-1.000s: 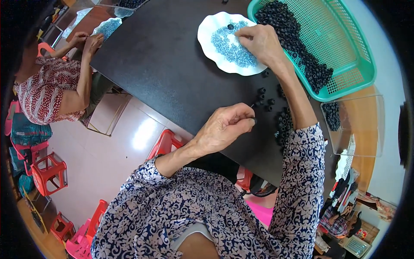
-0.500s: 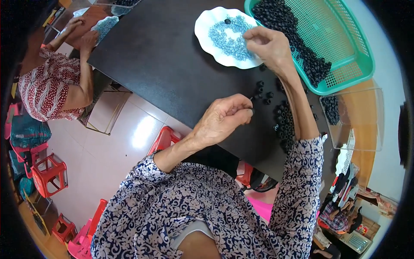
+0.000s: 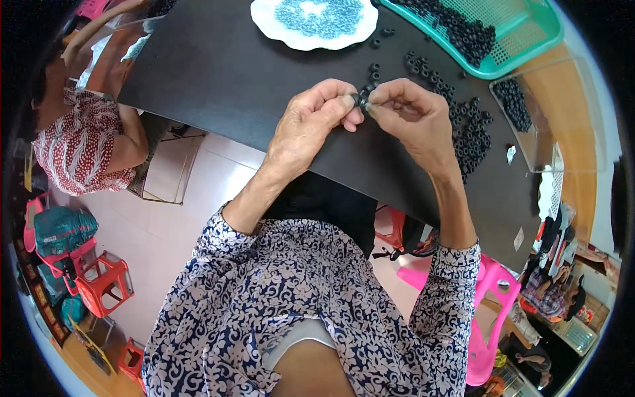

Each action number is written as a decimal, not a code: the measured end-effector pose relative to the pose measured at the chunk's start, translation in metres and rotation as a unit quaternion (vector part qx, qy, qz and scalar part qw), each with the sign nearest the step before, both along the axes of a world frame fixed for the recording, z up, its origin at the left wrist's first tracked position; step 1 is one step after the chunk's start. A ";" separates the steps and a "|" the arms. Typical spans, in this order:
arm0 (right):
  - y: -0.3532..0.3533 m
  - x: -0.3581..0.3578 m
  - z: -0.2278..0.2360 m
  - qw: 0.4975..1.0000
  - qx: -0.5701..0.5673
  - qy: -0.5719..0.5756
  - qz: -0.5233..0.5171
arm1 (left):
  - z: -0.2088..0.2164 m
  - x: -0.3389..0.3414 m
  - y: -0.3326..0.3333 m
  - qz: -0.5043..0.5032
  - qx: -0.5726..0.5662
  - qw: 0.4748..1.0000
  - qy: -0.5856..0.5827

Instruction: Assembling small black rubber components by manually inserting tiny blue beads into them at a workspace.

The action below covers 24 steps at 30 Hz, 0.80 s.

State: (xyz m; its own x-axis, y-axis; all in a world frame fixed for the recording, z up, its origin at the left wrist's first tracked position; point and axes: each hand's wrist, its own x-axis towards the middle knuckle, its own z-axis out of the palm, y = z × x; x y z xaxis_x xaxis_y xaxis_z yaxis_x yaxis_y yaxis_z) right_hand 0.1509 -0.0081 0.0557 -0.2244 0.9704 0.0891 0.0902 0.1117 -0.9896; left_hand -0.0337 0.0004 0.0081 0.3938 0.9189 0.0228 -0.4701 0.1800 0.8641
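My left hand [image 3: 311,119] pinches a small black ring-shaped part [image 3: 357,99] between thumb and fingers, just above the dark table. Meeting it from the other side is my right hand [image 3: 417,119], its thumb and forefinger closed at the part's edge. Something tiny and shiny shows there, too small to make out. Beyond the hands stands a white scalloped plate [image 3: 264,25] bearing many small clear-blue pieces [image 3: 317,30]. Loose black ring-shaped parts [image 3: 473,129] lie scattered on the table beside and beyond my right hand.
A green mesh basket [image 3: 529,53] holding black parts stands at the far right. Near it is a clear plastic box [image 3: 575,126] with more of them. A person in a red patterned top [image 3: 86,145] sits at the left. Red stools [image 3: 106,284] stand on the floor.
My right hand has come back from the plate toward me and met my left hand at the black part. The view has shifted, so plate and basket sit higher in it.
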 end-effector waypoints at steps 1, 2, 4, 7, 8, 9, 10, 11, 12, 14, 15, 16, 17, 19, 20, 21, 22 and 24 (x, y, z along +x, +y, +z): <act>-0.003 -0.001 -0.003 1.000 0.004 0.014 0.002 | 0.001 0.001 -0.001 0.000 0.004 1.000 0.008; -0.005 -0.001 -0.006 0.999 0.009 0.031 -0.002 | 0.003 0.001 -0.002 -0.003 0.004 1.000 0.012; -0.007 0.000 -0.006 0.999 0.014 0.027 -0.017 | 0.007 0.004 -0.003 0.002 0.004 0.999 0.036; -0.005 0.006 -0.013 0.999 0.027 0.022 -0.029 | 0.009 0.010 -0.003 0.011 0.022 0.997 0.073; -0.004 0.008 -0.015 0.999 0.034 0.023 -0.028 | 0.012 0.011 -0.003 0.010 0.021 0.997 0.075; -0.003 0.010 -0.016 0.999 0.033 0.025 -0.029 | 0.015 0.011 -0.002 0.002 0.026 0.995 0.093; -0.003 0.011 -0.017 0.999 0.015 0.029 -0.020 | 0.016 0.012 -0.002 -0.005 0.032 0.993 0.111; -0.003 0.013 -0.018 0.999 -0.003 0.034 -0.011 | 0.015 0.014 -0.001 -0.005 0.030 0.993 0.112; -0.002 0.014 -0.019 0.999 -0.004 0.035 -0.011 | 0.012 0.015 0.000 -0.008 0.034 0.994 0.107; 0.001 0.016 -0.022 0.997 0.003 0.071 -0.010 | 0.008 0.018 0.003 -0.013 0.036 0.994 0.103; 0.000 0.018 -0.022 0.997 0.001 0.072 -0.010 | 0.007 0.019 0.004 -0.030 0.026 0.995 0.089; 0.000 0.019 -0.022 0.997 -0.005 0.074 -0.023 | 0.005 0.020 0.005 -0.046 0.017 0.996 0.075; 0.000 0.021 -0.023 0.996 -0.011 0.077 -0.035 | 0.001 0.021 0.007 -0.046 0.016 0.996 0.075; 0.001 0.024 -0.026 0.997 -0.002 0.062 -0.053 | -0.006 0.024 0.009 -0.052 0.010 0.997 0.050; 0.001 0.025 -0.027 0.996 0.007 0.048 -0.071 | -0.007 0.025 0.010 -0.052 0.010 0.997 0.050; 0.000 0.025 -0.028 0.996 0.007 0.047 -0.072 | -0.006 0.025 0.009 -0.048 -0.001 0.998 0.043; -0.002 0.025 -0.028 0.997 0.009 0.050 -0.065 | -0.007 0.028 0.009 -0.046 -0.011 0.998 0.034; -0.005 0.021 -0.033 0.996 0.000 0.073 -0.044 | -0.010 0.027 0.009 -0.044 -0.005 0.998 0.045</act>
State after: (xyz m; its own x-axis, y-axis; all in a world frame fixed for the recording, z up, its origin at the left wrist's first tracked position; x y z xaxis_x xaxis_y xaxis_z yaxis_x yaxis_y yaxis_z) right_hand 0.1723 -0.0130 0.0231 -0.1226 0.9858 0.1145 -0.0459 0.1096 -0.9929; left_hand -0.0063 0.0095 -0.0018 0.4734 0.8805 -0.0255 -0.3717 0.2259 0.9005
